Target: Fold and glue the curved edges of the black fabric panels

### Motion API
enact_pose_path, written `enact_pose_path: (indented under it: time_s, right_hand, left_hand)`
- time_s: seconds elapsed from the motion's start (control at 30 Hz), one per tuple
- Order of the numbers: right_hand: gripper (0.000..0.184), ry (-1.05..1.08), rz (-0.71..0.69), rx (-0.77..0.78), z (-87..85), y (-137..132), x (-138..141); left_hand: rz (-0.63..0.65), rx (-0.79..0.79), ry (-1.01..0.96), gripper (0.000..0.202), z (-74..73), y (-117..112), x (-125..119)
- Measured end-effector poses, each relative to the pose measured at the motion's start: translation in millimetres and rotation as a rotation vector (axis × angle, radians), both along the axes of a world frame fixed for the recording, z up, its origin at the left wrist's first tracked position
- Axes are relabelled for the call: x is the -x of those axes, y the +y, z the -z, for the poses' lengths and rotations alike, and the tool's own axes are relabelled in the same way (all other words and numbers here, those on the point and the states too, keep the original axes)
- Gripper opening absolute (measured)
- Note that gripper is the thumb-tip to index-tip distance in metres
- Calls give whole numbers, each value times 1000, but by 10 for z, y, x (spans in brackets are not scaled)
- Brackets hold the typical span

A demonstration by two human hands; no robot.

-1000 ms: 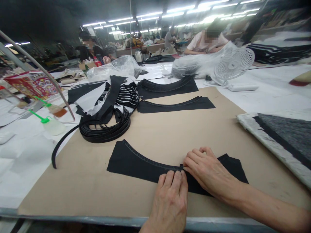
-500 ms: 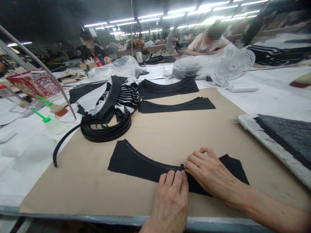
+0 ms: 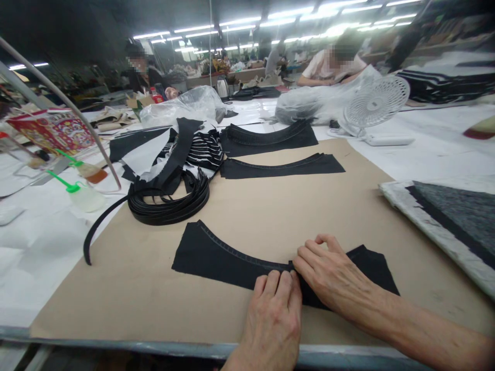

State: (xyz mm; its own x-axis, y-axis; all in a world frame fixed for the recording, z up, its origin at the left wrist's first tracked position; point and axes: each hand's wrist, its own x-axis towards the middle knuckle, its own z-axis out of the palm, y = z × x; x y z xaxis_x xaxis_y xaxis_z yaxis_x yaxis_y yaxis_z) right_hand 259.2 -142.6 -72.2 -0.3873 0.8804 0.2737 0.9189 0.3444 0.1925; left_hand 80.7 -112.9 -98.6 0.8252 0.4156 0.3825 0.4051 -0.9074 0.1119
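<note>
We find the curved black fabric piece (image 3: 216, 255) lying flat on the brown paper sheet (image 3: 270, 206), near its front edge. The left hand (image 3: 273, 319) rests palm down, fingers pressed together, fingertips on the piece's lower edge. The right hand (image 3: 332, 275) lies flat on the piece's right half, fingers slightly spread, touching the left fingertips. A coil of black strapping (image 3: 166, 203) sits well apart, behind.

Fluorescent tube lights (image 3: 247, 23) line the ceiling above long worktables (image 3: 436, 144).
</note>
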Motion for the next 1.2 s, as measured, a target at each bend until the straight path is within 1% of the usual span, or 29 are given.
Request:
enact_pose_path:
  time_s: [0.2,0.33,0.47,0.6,0.7,0.77,0.83,0.93,1.03,1.2]
  right_hand:
    - [24,18,-10,-12,1,1,-40]
    - [25,44,1,21,-69,21,-105]
    - [26,118,-32,72,-147,43,-137]
    - [26,172,-50,98,-163,36,-97]
    - [24,230,-32,104,-124,-28,-24]
    - [24,273,-22,94,-68,-100,35]
    - [25,276,-10,37,6,-181,92]
    - [28,240,33,-61,107,-289,154]
    - [32,249,61,-73,155,-359,183]
    - [33,253,51,-102,194,-401,195]
  left_hand:
    - [-2,-5,-9,43,8,5,9]
    - [0,-16,-14,43,18,8,1]
    - [3,-13,-22,42,8,12,-4]
    - [9,0,-45,41,-5,23,2]
    - [17,16,-139,39,13,27,15]
    - [35,65,-216,38,33,29,31]
    - [34,163,-292,36,45,38,52]
    - [-27,304,-343,29,25,86,81]
    - [-93,362,-298,23,-36,186,74]
    - [-99,479,-135,20,-148,361,-32]
